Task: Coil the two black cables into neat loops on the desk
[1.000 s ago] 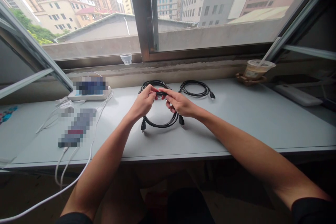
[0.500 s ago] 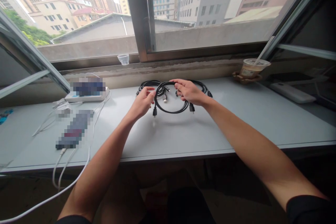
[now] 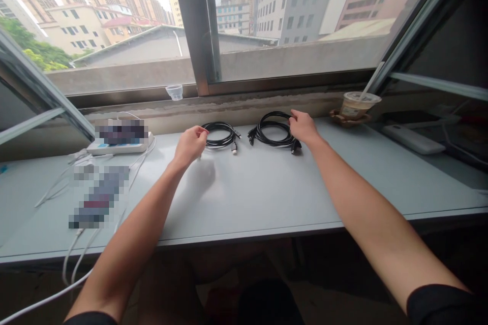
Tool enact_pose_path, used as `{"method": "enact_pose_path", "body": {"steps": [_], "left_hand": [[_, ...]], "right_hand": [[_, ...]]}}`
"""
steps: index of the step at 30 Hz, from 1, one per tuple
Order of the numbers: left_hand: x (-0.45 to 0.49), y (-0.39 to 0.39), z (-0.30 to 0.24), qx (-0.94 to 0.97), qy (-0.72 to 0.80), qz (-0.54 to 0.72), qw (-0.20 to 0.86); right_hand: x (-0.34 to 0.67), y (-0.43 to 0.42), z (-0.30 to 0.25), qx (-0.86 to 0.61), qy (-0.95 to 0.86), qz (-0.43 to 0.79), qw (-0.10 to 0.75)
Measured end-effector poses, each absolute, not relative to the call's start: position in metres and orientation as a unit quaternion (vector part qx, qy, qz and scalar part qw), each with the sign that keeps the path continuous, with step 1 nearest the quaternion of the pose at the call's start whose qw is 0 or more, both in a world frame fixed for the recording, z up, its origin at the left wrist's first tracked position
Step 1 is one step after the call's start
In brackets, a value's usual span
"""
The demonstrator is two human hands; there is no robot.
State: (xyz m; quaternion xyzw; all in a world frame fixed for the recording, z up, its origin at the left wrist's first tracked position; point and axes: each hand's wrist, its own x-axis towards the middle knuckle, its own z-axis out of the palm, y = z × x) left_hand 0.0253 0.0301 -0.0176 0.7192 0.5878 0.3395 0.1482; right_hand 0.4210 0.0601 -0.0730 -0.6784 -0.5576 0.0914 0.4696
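Right grip [image 3: 304, 127] pinches cable [image 3: 275, 144], drink cup [image 3: 358, 106] off right — left grip [image 3: 190, 145], can't tell.

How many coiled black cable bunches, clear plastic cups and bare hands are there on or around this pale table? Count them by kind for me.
Coiled black cable bunches: 2
Clear plastic cups: 2
Bare hands: 2
Total: 6

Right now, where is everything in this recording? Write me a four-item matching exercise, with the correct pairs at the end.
1. right hand
2. clear plastic cup
3. drink cup with straw
4. left black cable bundle

A. on the window ledge
B. next to the left hand
C. touching the right black cable bundle
D. in a brown holder

Pairs: 1-C, 2-A, 3-D, 4-B
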Motion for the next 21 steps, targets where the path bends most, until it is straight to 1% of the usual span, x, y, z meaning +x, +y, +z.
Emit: {"method": "enact_pose_path", "body": {"steps": [2, 4, 8, 10, 14, 17, 21], "left_hand": [[0.023, 0.055, -0.013, 0.712, 0.612, 0.328, 0.101], [0.023, 0.080, -0.011, 0.706, 0.638, 0.295, 0.080], [0.028, 0.113, -0.011, 0.704, 0.679, 0.189, 0.085], [0.030, 0.119, -0.012, 0.707, 0.681, 0.169, 0.092], [0.030, 0.121, -0.009, 0.705, 0.680, 0.180, 0.091], [0.026, 0.116, -0.001, 0.700, 0.672, 0.215, 0.107], [0.021, 0.094, 0.012, 0.699, 0.623, 0.293, 0.193]], "right_hand": [[0.422, 0.059, -0.074, -0.695, -0.578, 0.049, 0.424], [0.420, 0.057, -0.073, -0.698, -0.591, 0.044, 0.401], [0.412, 0.053, -0.068, -0.674, -0.618, 0.021, 0.404], [0.407, 0.051, -0.066, -0.662, -0.626, 0.004, 0.413], [0.400, 0.048, -0.061, -0.630, -0.641, -0.040, 0.436], [0.392, 0.043, -0.054, -0.608, -0.646, -0.068, 0.457], [0.369, 0.028, -0.042, -0.561, -0.659, -0.083, 0.494]]}}
